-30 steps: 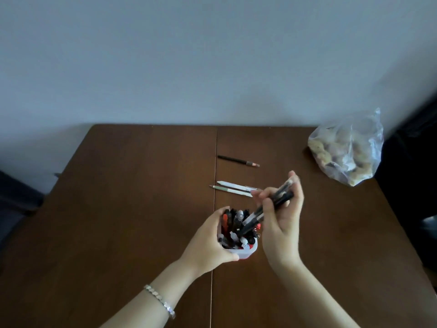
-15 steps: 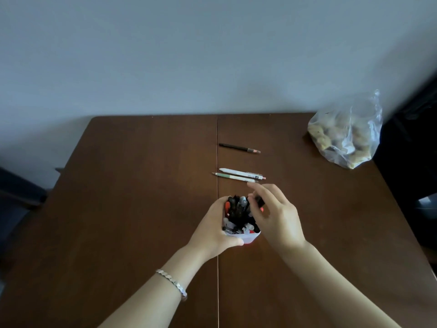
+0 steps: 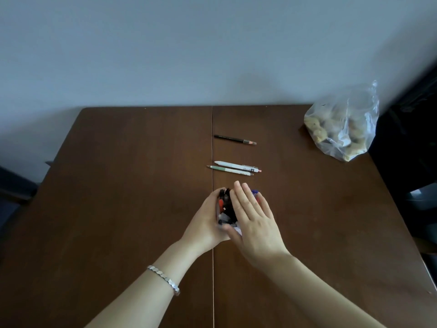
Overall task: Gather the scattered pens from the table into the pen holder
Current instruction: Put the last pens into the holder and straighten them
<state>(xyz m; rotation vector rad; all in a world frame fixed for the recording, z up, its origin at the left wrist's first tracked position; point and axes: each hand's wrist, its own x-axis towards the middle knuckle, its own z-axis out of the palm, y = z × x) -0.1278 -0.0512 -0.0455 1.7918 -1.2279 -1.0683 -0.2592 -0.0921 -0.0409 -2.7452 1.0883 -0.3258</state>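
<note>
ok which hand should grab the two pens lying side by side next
Right. The left hand is wrapped around the pen holder, steadying it. The right hand is open and flat over the holder, fingers pointing toward the white pen and green pen just beyond it.

Brown wooden table [image 3: 118, 185], dark pencil [image 3: 234, 139], two pale pens [image 3: 236, 168], plastic bag [image 3: 343, 124], pen holder [image 3: 237, 230]
</note>
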